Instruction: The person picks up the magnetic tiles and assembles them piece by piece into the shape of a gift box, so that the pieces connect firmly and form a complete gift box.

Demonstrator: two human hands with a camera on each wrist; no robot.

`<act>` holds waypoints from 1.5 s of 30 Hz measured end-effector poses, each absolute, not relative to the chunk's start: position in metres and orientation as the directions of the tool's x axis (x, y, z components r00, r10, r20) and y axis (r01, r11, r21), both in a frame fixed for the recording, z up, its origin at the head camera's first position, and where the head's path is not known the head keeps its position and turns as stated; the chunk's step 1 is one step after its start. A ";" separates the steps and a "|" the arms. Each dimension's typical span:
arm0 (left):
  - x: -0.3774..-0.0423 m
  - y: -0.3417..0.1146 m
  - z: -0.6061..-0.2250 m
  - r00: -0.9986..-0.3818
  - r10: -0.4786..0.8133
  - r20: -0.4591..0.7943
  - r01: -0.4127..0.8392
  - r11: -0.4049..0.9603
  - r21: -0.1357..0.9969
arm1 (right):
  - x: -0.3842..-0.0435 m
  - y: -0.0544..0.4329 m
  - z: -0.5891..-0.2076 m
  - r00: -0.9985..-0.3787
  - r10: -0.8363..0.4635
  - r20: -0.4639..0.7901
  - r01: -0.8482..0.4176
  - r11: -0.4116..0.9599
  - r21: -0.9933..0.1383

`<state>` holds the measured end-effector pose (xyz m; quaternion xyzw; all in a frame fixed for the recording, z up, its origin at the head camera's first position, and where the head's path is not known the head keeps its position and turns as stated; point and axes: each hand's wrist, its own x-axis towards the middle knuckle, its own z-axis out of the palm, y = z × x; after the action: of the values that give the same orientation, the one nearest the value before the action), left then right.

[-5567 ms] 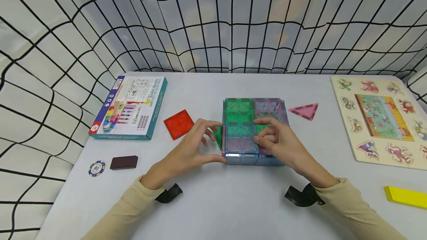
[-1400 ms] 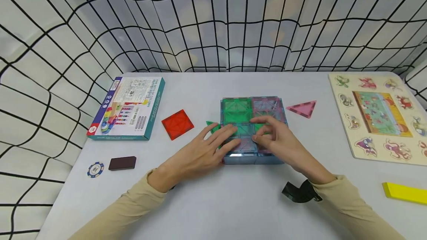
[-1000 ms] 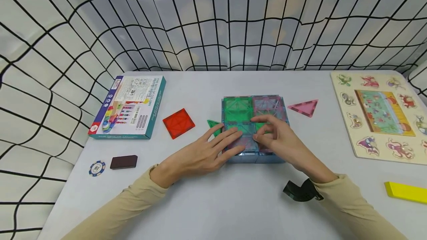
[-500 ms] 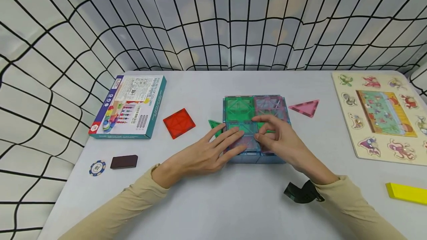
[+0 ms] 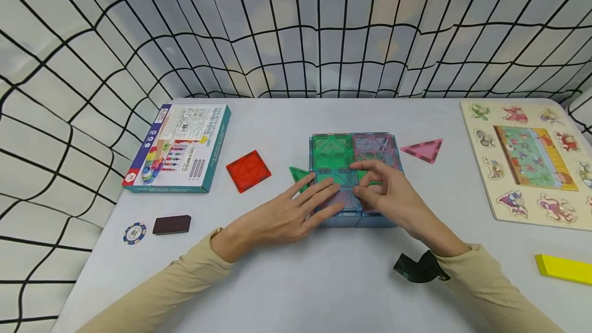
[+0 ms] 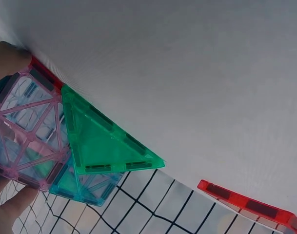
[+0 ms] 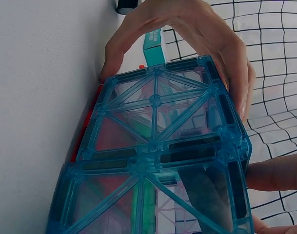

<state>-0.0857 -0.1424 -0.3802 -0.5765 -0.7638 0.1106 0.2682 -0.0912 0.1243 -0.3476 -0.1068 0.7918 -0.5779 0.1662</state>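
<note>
A box of see-through magnetic tiles [image 5: 332, 149] stands at the table's middle, green, pink and blue on top, with blue side tiles [image 7: 182, 156] in front. My left hand [image 5: 282, 215] holds its left front part, fingers stretched over the top. In the right wrist view, that hand arches round the side, thumb low by the table. My right hand [image 5: 393, 194] has thumb and index finger at the right edge of the front-left top tile, seemingly pinching it; the other fingers are curled. A green triangle tile [image 6: 102, 141] stands at the box's left side, partly behind my left hand.
A red square tile [image 5: 248, 171] lies left of the box, a pink triangle tile [image 5: 425, 151] right. Farther left are a boxed toy [image 5: 185, 148], a dark block [image 5: 171, 225] and a round chip [image 5: 134, 233]. A puzzle board [image 5: 532, 163] and yellow block [image 5: 561, 267] lie right.
Since the oldest frame, my left hand has moved from the box's left side to lie over its top left. In the last second it shifts only slightly. My right hand stays in place.
</note>
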 end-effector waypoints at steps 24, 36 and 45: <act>-0.082 -0.140 -0.381 -0.108 0.944 0.312 0.723 0.290 -0.627 | -0.093 0.124 -0.340 -0.924 -0.364 -0.115 -0.052 0.420 -0.906; -0.077 -0.142 -0.378 -0.187 0.936 0.297 0.796 0.322 -0.513 | -0.092 0.125 -0.340 -0.925 -0.373 -0.068 -0.115 0.446 -0.887; -0.070 -0.154 -0.365 -0.450 0.825 0.341 0.892 0.400 0.209 | -0.093 0.159 -0.324 -0.924 -0.361 0.127 -0.289 0.441 -0.850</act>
<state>-0.0696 -0.1536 -0.3647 -0.5165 -0.8316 -0.1826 0.0917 -0.0927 0.1589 -0.3235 -0.1915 0.8480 -0.4929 0.0364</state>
